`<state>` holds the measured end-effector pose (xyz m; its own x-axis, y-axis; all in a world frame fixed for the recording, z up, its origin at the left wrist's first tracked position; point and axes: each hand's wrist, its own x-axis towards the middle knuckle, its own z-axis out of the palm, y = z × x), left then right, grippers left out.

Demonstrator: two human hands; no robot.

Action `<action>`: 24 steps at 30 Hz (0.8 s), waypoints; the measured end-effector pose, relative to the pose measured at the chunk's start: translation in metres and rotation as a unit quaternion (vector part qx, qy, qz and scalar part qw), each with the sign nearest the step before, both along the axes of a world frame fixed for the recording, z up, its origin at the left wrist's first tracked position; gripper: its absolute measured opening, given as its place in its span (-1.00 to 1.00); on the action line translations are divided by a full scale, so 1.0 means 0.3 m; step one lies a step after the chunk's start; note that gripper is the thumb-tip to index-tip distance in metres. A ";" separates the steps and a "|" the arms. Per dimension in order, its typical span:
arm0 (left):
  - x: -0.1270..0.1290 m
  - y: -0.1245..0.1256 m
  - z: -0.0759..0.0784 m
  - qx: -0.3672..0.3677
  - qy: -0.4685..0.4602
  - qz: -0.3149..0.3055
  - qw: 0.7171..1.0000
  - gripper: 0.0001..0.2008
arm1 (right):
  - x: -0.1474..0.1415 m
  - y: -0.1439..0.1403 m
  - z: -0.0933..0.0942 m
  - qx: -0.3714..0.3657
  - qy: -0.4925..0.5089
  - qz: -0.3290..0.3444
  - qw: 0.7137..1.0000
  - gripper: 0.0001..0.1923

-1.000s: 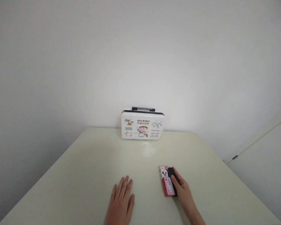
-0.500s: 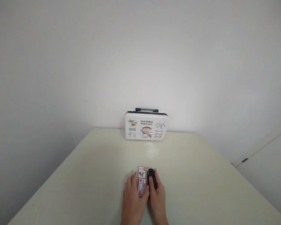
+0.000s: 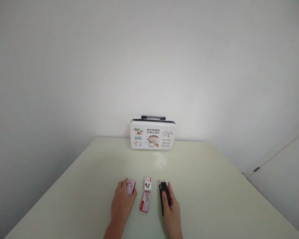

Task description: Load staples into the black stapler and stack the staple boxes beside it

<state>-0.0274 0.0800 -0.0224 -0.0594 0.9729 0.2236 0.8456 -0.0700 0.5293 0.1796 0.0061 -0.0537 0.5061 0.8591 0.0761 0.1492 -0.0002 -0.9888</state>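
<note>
Left hand (image 3: 123,200): gripping a pink box (image 3: 131,188) at 9 o'clock from the middle boxes (image 3: 145,202), covering part.
Right hand (image 3: 172,210): wrapped around a black stapler (image 3: 163,188) at 3 o'clock, hiding one side.
Middle boxes: too blurry to read.
White case (image 3: 153,134): standing at 12 o'clock.

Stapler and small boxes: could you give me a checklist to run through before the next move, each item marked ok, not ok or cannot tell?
1. Right hand has hold of the stapler: ok.
2. Left hand has hold of the held box: ok.
3. Far box and near box out of both hands: ok.
4. Those two boxes in a straight line: not ok, they sit at an angle.
5. Stapler lifted off the table: cannot tell.
6. Case standing at the back: ok.
</note>
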 end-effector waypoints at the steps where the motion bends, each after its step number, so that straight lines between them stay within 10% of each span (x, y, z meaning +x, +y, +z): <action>1: -0.005 0.013 0.001 0.002 -0.002 -0.003 1.000 -0.55 | 0.003 0.000 -0.003 0.000 0.001 0.005 1.000 -0.22; 14: -0.162 -0.193 -0.069 0.046 0.065 0.013 0.997 -0.70 | 0.002 -0.003 -0.017 0.012 -0.007 0.017 1.000 -0.30; 24: 0.137 -0.176 0.001 0.067 0.019 -0.131 0.989 -0.58 | 0.008 -0.005 0.006 0.004 -0.021 0.017 1.000 -0.31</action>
<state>0.0137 0.0272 -0.0221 0.2017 0.9151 0.3492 0.8087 -0.3567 0.4676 0.1821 0.0045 -0.0520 0.4732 0.8748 0.1043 0.1900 0.0142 -0.9817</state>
